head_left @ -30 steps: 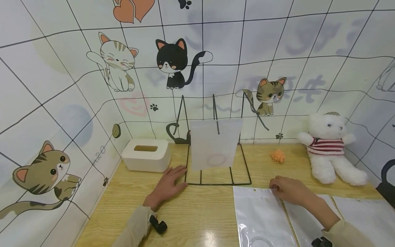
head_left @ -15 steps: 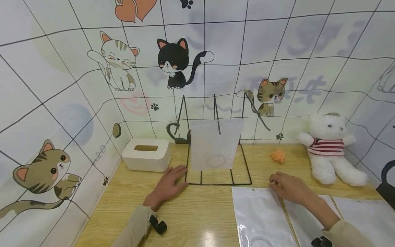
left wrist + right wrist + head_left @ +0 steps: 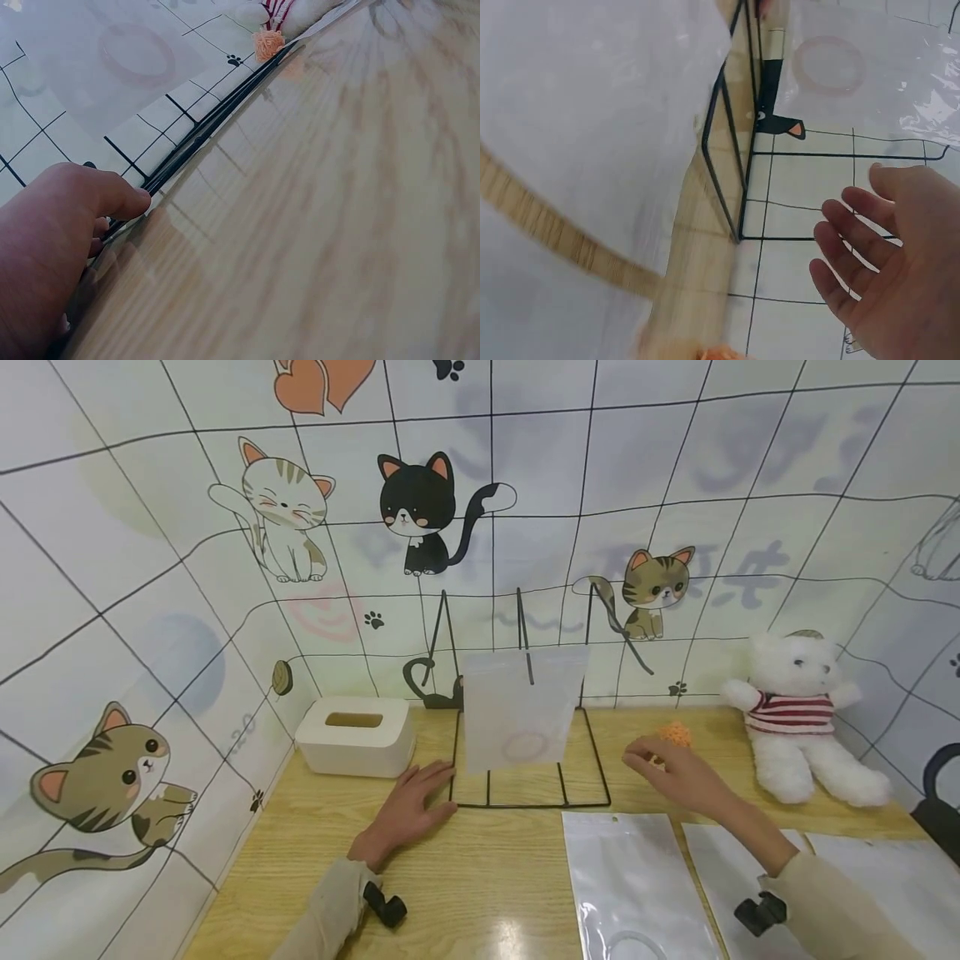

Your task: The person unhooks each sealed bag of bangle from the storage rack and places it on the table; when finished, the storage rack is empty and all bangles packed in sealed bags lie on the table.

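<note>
A black wire rack [image 3: 536,807] stands on the table against the wall, with upright hooks at its top. From its middle hook hangs a whitish translucent zip bag [image 3: 517,706] with a faint ring mark. My left hand [image 3: 405,808] rests on the table at the rack's left front corner, fingers spread against the wire; the left wrist view shows the thumb [image 3: 124,199] by the base, other fingers mostly hidden. My right hand [image 3: 678,777] hovers right of the rack, holding nothing, fingers loosely bent [image 3: 855,232]. Below it lies a flat white zip bag [image 3: 637,877].
Two more white bags [image 3: 735,877] lie to the right. A white tissue box [image 3: 356,752] sits left of the rack. At the back right are an orange crinkly ball [image 3: 677,732], partly behind my right hand, and a white teddy bear [image 3: 791,718]. Cat-patterned walls enclose the table.
My right hand has lifted off the top edge of the nearest flat bag and moved up and left toward the rack. The left hand has stayed put.
</note>
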Tool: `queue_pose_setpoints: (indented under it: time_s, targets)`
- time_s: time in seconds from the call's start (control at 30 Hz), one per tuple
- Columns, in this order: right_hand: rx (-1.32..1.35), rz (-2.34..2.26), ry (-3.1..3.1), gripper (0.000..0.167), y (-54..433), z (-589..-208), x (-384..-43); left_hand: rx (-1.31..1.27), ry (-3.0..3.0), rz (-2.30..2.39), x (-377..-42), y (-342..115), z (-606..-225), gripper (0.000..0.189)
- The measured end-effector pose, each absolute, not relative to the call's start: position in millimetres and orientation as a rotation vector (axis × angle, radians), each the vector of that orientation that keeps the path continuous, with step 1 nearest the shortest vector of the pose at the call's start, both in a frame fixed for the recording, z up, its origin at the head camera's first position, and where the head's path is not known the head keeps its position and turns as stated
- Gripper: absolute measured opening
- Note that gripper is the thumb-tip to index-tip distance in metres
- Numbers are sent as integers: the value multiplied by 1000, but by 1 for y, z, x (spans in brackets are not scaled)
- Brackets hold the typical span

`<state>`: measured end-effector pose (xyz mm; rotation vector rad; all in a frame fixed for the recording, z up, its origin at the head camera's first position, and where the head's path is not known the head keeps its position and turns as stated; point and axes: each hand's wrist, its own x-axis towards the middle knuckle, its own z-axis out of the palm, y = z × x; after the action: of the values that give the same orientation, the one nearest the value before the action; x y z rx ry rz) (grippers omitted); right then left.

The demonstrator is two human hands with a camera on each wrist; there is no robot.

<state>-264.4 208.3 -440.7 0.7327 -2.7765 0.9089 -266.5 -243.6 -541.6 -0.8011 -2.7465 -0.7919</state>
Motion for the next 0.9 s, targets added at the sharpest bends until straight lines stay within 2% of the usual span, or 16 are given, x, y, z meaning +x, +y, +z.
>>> queue_pose_setpoints:
  time_s: [0.2, 0.33, 0.7, 0.9]
  targets:
    - [600, 1469, -2613, 38, 187, -432, -281, -813, -2794, -798, -267, -241, -542, 62]
    - [570, 1654, -2454, 46, 170, -424, -292, -799, -2824, -779, -267, -241, -542, 62]
    - [437, 2118, -1979, 45, 119, -411, -309, -792, -2817, -756, -269, -247, -540, 62]
    - [400, 2100, -1935, 54, 96, -399, -307, -785, -2814, -768, -268, -246, -540, 62]
